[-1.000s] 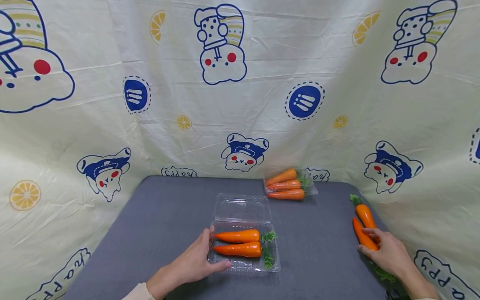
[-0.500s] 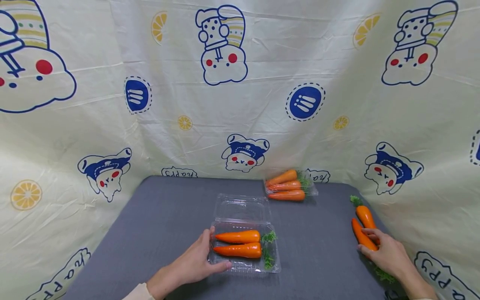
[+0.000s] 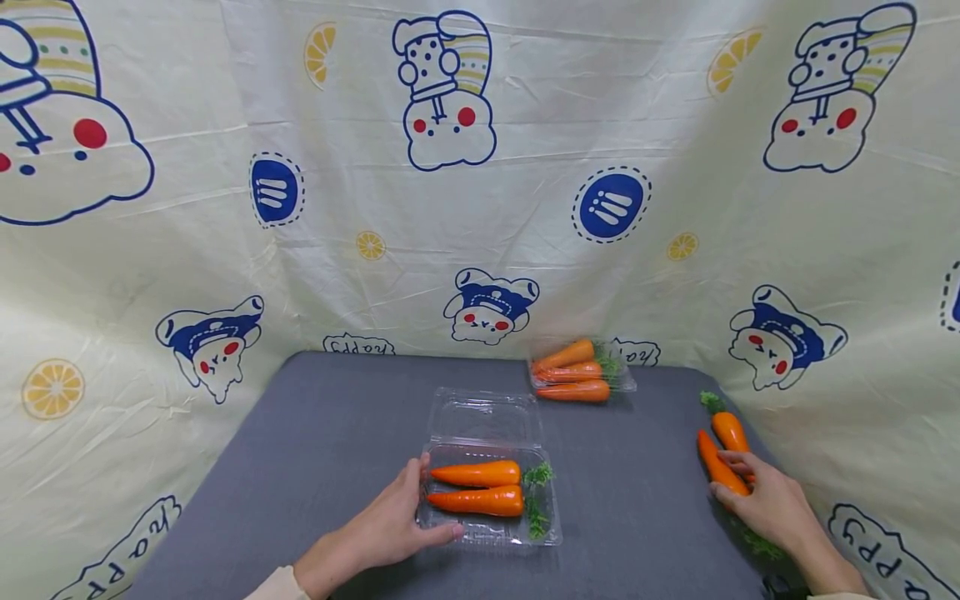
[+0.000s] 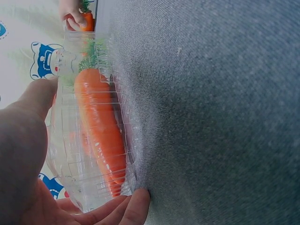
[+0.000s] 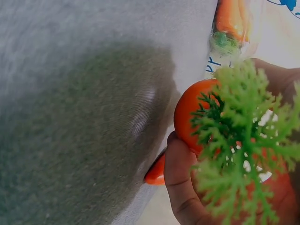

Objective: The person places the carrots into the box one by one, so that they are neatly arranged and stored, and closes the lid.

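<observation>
The glossy orange toy-like carrot [image 3: 715,458] with its frilly green leaf tuft [image 5: 248,145] is at the right edge of the table, pinched between the thumb and fingers of my right hand [image 3: 768,502]. I cannot tell whether it is lifted clear of the cloth. I judge it light and fairly stiff, likely plastic or foam, and the smooth skin may slide if I squeeze only the taper. The thick shoulder seems the surest hold; the leaves look flimsy, poor for carrying weight.

Just beside it lies a second orange carrot [image 3: 730,432], its tuft pointing away from me. Well to the left, my left hand [image 3: 388,521] holds the corner of a clear, thin plastic clamshell box [image 3: 495,534], thumb along the near side, fingers curved round the left end. Its walls probably flex, so gentle pressure should do. Two shiny carrots [image 3: 487,501] lie inside, and its transparent lid [image 3: 483,415] leans back open. Farther off, a second clear box [image 3: 628,385] contains three carrots on the dark grey cloth-covered table [image 3: 337,433].
</observation>
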`<move>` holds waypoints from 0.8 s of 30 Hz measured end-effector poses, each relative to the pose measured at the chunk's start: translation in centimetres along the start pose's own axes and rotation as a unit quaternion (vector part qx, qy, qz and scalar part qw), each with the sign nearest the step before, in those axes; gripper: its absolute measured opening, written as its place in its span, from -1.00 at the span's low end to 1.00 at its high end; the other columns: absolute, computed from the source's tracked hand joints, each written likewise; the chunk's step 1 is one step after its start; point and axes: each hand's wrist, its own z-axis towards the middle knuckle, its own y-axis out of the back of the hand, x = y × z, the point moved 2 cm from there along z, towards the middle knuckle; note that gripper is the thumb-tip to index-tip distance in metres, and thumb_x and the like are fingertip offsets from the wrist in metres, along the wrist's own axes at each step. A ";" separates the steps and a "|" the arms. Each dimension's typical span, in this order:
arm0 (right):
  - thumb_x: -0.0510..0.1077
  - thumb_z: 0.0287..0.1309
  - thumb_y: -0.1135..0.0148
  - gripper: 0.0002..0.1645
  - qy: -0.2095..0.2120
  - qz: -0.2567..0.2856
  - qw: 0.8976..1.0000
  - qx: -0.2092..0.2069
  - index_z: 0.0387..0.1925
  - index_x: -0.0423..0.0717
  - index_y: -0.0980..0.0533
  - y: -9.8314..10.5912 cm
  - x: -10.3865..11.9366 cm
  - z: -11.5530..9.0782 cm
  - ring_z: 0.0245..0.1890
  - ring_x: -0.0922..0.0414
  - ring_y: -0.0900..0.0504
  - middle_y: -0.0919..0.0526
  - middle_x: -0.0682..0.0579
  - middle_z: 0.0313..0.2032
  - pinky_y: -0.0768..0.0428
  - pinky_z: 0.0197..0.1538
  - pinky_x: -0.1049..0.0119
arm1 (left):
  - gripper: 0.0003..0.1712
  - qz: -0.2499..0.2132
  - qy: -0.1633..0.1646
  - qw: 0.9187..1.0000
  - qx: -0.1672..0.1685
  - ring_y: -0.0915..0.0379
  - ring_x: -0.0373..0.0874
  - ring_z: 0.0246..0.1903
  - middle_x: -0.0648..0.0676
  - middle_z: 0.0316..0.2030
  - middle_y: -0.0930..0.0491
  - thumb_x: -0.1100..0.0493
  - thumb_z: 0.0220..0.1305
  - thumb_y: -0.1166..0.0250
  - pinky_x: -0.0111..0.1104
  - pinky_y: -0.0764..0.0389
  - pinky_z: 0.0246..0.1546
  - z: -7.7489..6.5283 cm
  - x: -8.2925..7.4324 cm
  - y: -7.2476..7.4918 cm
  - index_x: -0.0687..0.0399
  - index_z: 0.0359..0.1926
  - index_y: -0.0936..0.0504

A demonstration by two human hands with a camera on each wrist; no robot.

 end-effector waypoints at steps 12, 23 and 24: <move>0.12 0.49 -0.57 -0.13 0.021 -0.003 0.999 -0.024 0.54 -0.33 -0.51 0.2 1.3 0.0 0.29 -0.57 -0.66 -0.68 -0.59 0.37 -0.65 0.26 -0.56 | 0.40 0.005 -0.002 1.000 0.002 -0.45 0.31 0.67 0.39 0.86 -0.12 -0.46 0.34 -0.64 0.35 -0.43 0.69 0.1 0.1 -0.1 0.21 0.78 -0.11; 0.08 0.50 -0.56 -0.16 0.030 0.014 0.999 -0.027 0.55 -0.32 -0.51 0.3 2.8 0.0 0.19 -0.46 -0.75 -0.71 -0.59 0.33 -0.74 0.20 -0.46 | 0.42 0.004 -0.006 1.000 -0.001 -0.42 0.31 0.70 0.38 0.86 -0.12 -0.46 0.34 -0.64 0.35 -0.40 0.71 0.0 0.2 -0.1 0.22 0.79 -0.10; 0.08 0.51 -0.56 -0.16 0.031 0.016 0.999 -0.025 0.55 -0.32 -0.50 0.4 2.9 0.0 0.18 -0.44 -0.76 -0.71 -0.59 0.33 -0.75 0.18 -0.44 | 0.41 0.003 -0.006 1.000 0.000 -0.42 0.30 0.69 0.38 0.86 -0.12 -0.46 0.35 -0.64 0.34 -0.41 0.71 0.0 0.2 -0.1 0.22 0.79 -0.10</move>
